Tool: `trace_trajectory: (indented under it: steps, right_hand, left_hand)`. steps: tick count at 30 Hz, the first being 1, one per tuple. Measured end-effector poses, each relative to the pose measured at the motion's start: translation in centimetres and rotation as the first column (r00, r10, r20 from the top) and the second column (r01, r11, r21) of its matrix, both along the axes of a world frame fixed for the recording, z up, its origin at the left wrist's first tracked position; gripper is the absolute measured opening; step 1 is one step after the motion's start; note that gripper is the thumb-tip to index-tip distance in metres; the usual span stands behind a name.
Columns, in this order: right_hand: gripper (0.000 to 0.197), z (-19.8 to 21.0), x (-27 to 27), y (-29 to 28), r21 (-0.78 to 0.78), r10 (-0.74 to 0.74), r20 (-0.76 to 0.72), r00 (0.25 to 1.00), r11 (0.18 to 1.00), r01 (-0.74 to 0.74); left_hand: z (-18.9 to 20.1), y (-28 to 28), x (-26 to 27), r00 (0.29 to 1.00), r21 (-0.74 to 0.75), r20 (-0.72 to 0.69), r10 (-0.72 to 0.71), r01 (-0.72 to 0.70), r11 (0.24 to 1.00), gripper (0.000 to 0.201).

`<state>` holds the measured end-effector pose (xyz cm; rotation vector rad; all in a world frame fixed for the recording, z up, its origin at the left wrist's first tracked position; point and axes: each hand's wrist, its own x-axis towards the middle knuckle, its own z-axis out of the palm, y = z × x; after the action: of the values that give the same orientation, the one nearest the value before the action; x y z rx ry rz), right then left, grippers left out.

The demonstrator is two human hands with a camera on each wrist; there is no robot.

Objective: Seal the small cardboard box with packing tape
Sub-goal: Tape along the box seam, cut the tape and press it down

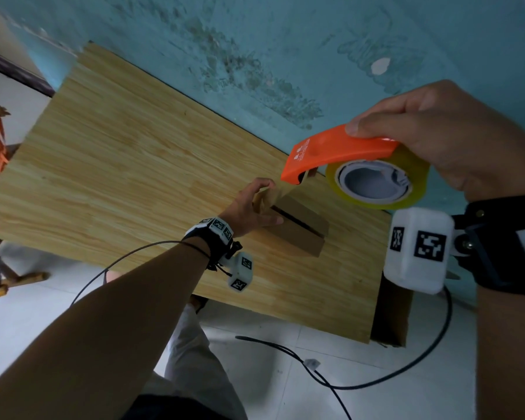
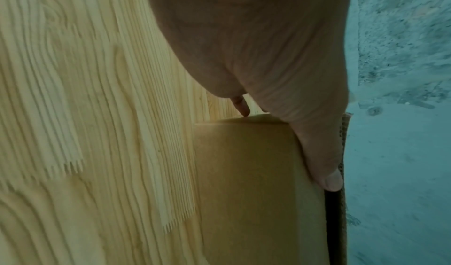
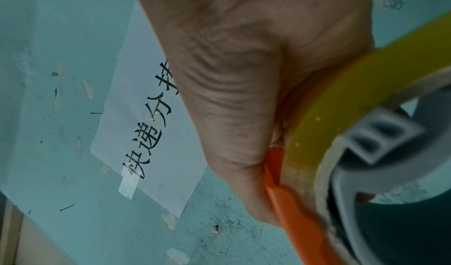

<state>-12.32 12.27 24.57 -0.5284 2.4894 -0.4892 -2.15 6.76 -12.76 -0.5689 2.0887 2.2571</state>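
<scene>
Fingers of the left hand curl over the far end of the small cardboard box, with the thumb lying along the edge of the near top flap beside the dark gap between the flaps, so the hand clasps the box and holds it down. That box sits on the wooden table, toward its right side and close to the edge that meets the teal wall; its top seam is not closed. Up above it, the right hand grips the orange tape dispenser, thumb pressed on the orange guard and the other fingers wrapped around the back of the yellowish roll of packing tape. A strip of tape runs from the dispenser's front lip down to the box end by the left fingers. Black cables trail across the white floor. A taped sheet with printed characters hangs on the wall.
</scene>
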Motion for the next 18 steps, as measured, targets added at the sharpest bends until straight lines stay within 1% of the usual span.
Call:
trace_trajectory:
  steps: [4,8,12,14,16,18]
  right_hand:
    - [0.023,0.0,0.1,-0.3,0.007,0.005,-0.014,1.0,1.0,-0.005]
    - [0.026,-0.1,0.1,-0.5,0.003,0.007,-0.03,1.0,1.0,-0.007]
    - [0.023,-0.5,-0.1,-0.4,0.0,0.011,-0.021,1.0,1.0,-0.011]
    - [0.023,-1.1,-0.3,-0.1,0.009,0.012,-0.016,1.0,1.0,-0.012]
    - [0.025,-1.6,-0.5,0.3,0.025,0.012,-0.011,1.0,1.0,-0.012]
    - [0.029,-2.0,-0.7,0.8,0.031,0.003,-0.009,1.0,1.0,-0.003]
  left_hand:
    - [0.0,0.0,0.2,0.998,-0.037,0.044,-0.034,0.036,0.999,0.073]
    - [0.0,-0.1,0.4,0.999,-0.066,0.031,-0.036,0.038,0.997,0.082]
    - [0.0,-0.1,0.4,0.999,-0.094,0.031,-0.029,0.031,0.995,0.08]
    - [0.2,-0.1,0.5,0.999,-0.11,-0.012,-0.035,0.033,0.993,0.075]
    - [0.4,-0.1,0.4,0.998,-0.135,-0.038,-0.046,0.04,0.99,0.066]
    - [0.5,-0.1,0.5,0.998,-0.159,-0.031,-0.054,0.048,0.986,0.066]
